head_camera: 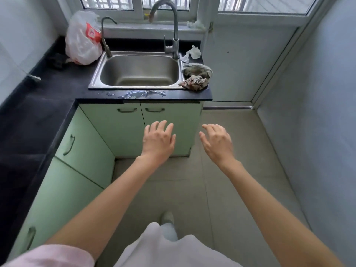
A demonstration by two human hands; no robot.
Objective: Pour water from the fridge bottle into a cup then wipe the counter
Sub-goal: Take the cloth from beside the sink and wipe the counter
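My left hand (pixel 159 137) and my right hand (pixel 216 141) are stretched out in front of me over the floor, below the black counter (pixel 57 87); both hold nothing and their fingers are relaxed. A puddle of water (pixel 140 93) lies on the counter's front strip, just ahead of the steel sink (pixel 138 71). Crumpled grey rags (pixel 197 77) sit on the counter at the sink's right edge. No bottle, cup or fridge is in view.
A white plastic bag (pixel 82 38) stands at the sink's back left. Crumpled tissue (pixel 192 53) lies beside the tall tap (pixel 174 35). Green cabinet doors (pixel 169 128) face me under the sink. The counter runs on along the left wall. Tiled floor (pixel 240 151) stretches right.
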